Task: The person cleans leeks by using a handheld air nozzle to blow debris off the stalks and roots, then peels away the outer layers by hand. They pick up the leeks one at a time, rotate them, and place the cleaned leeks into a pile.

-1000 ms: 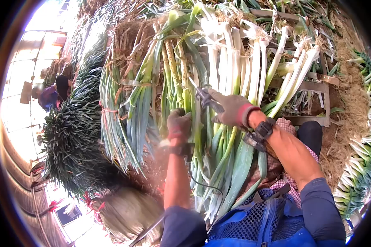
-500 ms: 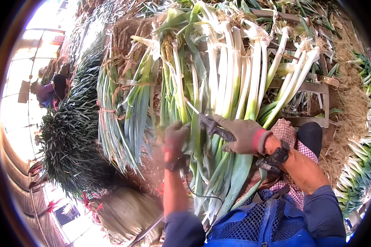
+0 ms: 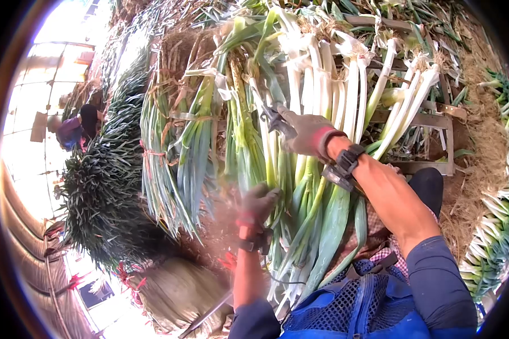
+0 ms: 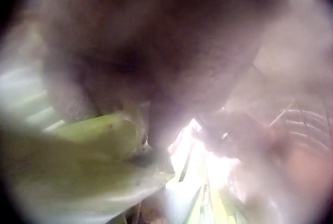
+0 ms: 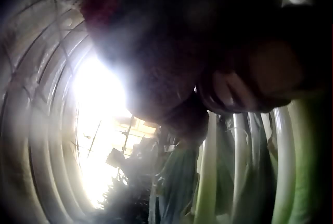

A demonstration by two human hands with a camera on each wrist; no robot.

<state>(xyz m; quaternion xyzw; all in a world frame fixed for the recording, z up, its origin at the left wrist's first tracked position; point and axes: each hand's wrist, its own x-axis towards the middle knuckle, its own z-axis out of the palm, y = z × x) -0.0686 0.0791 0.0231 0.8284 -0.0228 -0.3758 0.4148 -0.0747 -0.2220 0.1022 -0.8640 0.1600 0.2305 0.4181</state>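
Note:
My gloved left hand (image 3: 257,204) grips a leek (image 3: 270,155) by its green part, its pale stem pointing away from me. In the left wrist view, green stalks (image 4: 101,136) lie close beneath the dark, blurred glove. Above and to the right, my gloved right hand (image 3: 311,135) holds a dark blow gun (image 3: 277,121) over the pale leek stems. The right wrist view has that hand mostly in shadow, with white stems (image 5: 207,177) below it.
Trimmed-looking white leeks (image 3: 353,96) lie side by side on a wooden rack (image 3: 430,120). Tied green bundles (image 3: 155,164) stand left, beside a large leafy pile (image 3: 104,209). Roots litter the right (image 3: 464,186). Another person (image 3: 70,133) is at far left.
My left hand has come down towards my body. The right hand with the blow gun dropped, then rose again to the upper stems. Leeks near the left hand have shifted.

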